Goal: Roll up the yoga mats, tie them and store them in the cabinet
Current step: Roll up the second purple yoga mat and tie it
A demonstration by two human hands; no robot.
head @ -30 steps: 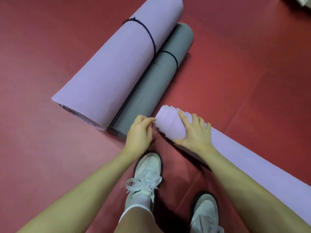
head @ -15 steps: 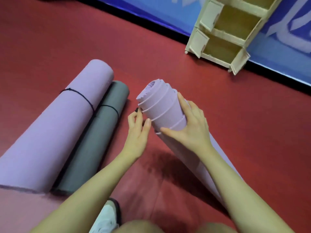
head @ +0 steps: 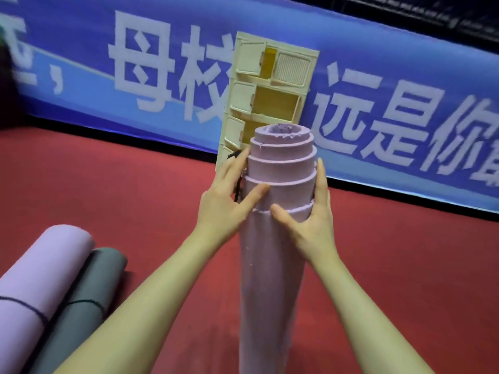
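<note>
A rolled lilac yoga mat (head: 271, 279) stands upright on the red floor in front of me, its top layers stepped out like a telescope. My left hand (head: 224, 201) holds its left side, thumb across the front, with a black cord (head: 237, 184) caught under the fingers. My right hand (head: 310, 220) grips the right side, thumb on the front. At the lower left lie two tied rolls, a lilac mat (head: 40, 276) and a grey mat (head: 86, 300), each with a dark cord around it. A cream cabinet (head: 270, 95) with open doors stands beyond the upright roll.
A blue banner (head: 378, 125) with large white characters runs along the back of the red floor (head: 108, 184). Bare red floor lies between me and the cabinet and out to the right.
The lilac roll went from lying on the floor to standing upright between both hands. My view rose from my shoes to the cabinet and banner.
</note>
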